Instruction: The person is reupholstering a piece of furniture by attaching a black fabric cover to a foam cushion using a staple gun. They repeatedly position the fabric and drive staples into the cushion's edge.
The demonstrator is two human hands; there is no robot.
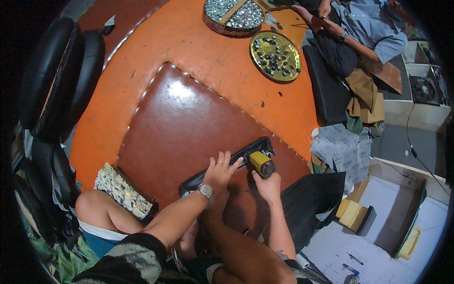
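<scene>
A long black upholstered strip (194, 183) lies across the brown padded panel (175, 118) in front of me. My left hand (219, 171), with a watch on its wrist, lies on the strip with its fingers spread. Closed around a yellow and black staple gun (260, 161) is my right hand (268, 186). The tool is over the strip's right end, where loose black covering bunches up; its tip is hidden, so contact cannot be made out. Metal studs or staples line the panel's edges.
A co-worker (378, 28) sits at the upper right near a gold tray (279, 71) of dark buttons and a round tin (236, 31) of shiny pieces. Black padded cushions (52, 80) stack at left. A speckled foam block (122, 191) sits by my knee; black fabric (309, 203) lies right.
</scene>
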